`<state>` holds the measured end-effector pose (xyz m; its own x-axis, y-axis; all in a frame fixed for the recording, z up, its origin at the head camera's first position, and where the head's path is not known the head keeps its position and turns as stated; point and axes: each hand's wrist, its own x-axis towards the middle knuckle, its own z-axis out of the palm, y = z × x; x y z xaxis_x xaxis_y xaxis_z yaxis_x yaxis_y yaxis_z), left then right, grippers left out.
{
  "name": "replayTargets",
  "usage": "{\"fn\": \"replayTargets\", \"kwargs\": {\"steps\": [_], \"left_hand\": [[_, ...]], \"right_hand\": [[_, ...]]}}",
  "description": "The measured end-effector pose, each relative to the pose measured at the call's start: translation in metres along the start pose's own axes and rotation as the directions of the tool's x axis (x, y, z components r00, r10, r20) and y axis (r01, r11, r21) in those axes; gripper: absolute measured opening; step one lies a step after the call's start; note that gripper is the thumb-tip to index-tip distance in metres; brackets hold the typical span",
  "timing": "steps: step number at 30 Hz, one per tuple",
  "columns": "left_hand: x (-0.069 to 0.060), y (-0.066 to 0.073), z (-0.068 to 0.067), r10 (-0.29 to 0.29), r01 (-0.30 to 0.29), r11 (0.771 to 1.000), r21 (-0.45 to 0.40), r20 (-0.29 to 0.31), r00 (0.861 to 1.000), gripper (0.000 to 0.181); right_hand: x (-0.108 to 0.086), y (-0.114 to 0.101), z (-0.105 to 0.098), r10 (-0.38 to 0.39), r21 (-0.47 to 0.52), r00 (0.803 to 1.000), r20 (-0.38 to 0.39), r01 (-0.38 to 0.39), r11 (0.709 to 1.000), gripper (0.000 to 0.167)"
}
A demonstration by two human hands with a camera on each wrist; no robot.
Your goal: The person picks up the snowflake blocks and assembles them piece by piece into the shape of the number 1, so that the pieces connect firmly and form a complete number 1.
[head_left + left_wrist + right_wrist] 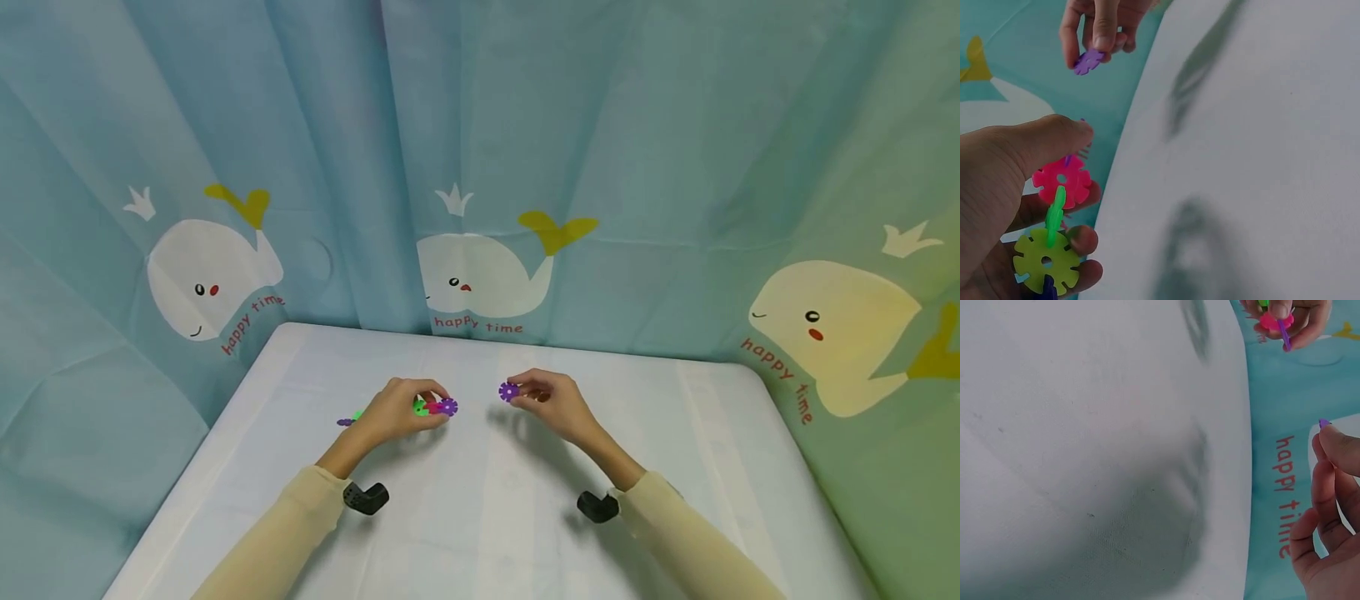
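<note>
My left hand [397, 410] holds a chain of notched plastic discs joined at their slots. In the left wrist view a pink disc [1063, 181], a green disc [1055, 215] seen nearly edge-on, and a yellow-green disc [1046, 261] run across the palm. A purple disc [448, 407] forms the chain's end by the thumb and fingertips. To the right, my right hand [551, 402] pinches a single purple disc [509, 392] between thumb and fingers. Both hands are raised over the table, and a gap separates the two purple discs.
A white table [495, 517] lies below the hands. Behind it hangs a blue-green curtain [645, 150] printed with whales. Dark devices, one left [366, 498] and one right [597, 507], sit at the wrists. The chain's tail [347, 422] sticks out left of the left hand.
</note>
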<state>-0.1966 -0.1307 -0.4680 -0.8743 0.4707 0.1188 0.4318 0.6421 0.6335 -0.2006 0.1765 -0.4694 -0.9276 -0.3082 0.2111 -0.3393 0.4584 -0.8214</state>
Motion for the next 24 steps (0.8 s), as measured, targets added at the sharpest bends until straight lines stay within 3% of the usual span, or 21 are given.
{"fn": "replayTargets", "kwargs": {"steps": [12,24], "left_hand": [[0.005,0.019,-0.001,0.028,-0.029,0.999,-0.022,-0.019,0.999,0.029],[0.009,0.027,0.001,0.042,-0.043,0.998,-0.049,-0.027,0.999,0.027]], "right_hand": [[-0.013,-0.011,0.002,-0.014,0.060,1.000,0.014,0.013,0.998,0.023],[-0.012,-0.020,0.018,-0.110,0.103,0.994,-0.030,0.112,0.988,0.022]]}}
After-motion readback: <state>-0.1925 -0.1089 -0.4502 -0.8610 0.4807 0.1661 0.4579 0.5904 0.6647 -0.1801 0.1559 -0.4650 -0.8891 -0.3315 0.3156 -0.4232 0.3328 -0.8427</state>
